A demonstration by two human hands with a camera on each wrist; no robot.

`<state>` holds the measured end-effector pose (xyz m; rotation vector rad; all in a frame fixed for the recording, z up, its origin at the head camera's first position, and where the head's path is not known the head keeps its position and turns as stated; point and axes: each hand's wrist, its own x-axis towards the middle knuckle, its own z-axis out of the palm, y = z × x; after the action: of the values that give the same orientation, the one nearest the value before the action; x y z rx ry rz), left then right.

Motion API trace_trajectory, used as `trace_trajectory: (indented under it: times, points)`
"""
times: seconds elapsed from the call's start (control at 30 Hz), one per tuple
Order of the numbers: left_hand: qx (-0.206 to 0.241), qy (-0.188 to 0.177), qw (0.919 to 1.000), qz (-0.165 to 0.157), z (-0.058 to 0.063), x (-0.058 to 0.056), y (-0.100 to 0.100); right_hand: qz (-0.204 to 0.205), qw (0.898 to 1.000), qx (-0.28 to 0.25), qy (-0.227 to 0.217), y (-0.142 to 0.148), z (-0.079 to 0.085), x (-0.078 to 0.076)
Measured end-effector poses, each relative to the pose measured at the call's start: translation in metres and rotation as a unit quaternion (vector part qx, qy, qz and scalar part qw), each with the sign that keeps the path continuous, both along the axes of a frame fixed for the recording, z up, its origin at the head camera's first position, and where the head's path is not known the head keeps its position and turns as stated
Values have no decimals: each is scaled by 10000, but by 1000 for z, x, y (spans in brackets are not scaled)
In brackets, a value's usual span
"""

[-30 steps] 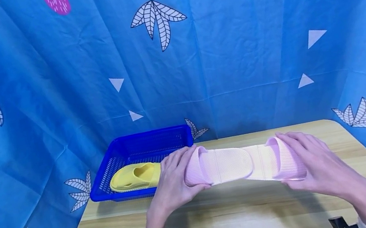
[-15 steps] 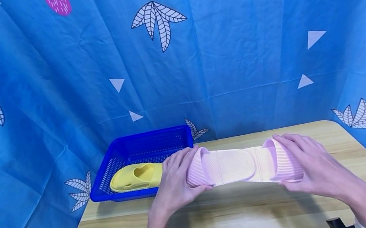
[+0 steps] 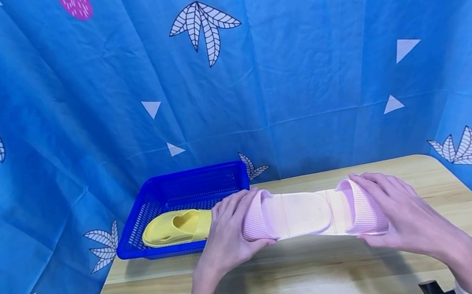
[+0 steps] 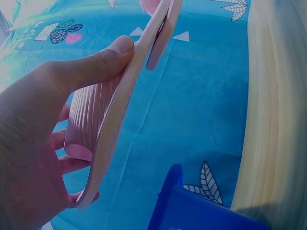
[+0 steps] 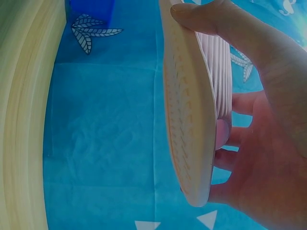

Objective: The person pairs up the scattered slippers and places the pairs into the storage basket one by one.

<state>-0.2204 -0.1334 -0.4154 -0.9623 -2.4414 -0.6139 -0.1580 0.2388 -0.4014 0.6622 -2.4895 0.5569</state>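
Two pale pink slide slippers are held up above the table, toes pointing outward and heels overlapping in the middle. My left hand (image 3: pixel 227 234) grips the left slipper (image 3: pixel 296 214) around its ribbed strap, thumb on the near edge. Around the strap end of the right slipper (image 3: pixel 365 208), my right hand (image 3: pixel 403 210) holds on in the same way. The left slipper's heel covers part of the right one in the head view. In the left wrist view the left slipper's sole (image 4: pixel 117 112) appears edge-on; the right wrist view shows the right slipper's patterned underside (image 5: pixel 184 115).
A blue plastic basket (image 3: pixel 148 182) stands at the back left of the wooden table (image 3: pixel 288 289). Inside it lies yellow footwear (image 3: pixel 170 228), partly hidden by my left hand. A blue patterned curtain (image 3: pixel 313 77) hangs behind and at both sides.
My right hand and its slipper have shifted slightly left, so the heels overlap more. My left hand has moved a touch right. Both grips stay the same.
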Motion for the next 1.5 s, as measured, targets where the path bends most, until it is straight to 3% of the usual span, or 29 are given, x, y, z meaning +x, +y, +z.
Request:
trace_trajectory:
  times: [0.87,1.5]
  points:
    - [-24,138,9998,-124,-2,2,5,153,9998,99,20,-7,1,1]
    - [-37,38,9999,-124,0,5,6,217,9997,143,27,-14,-2,2]
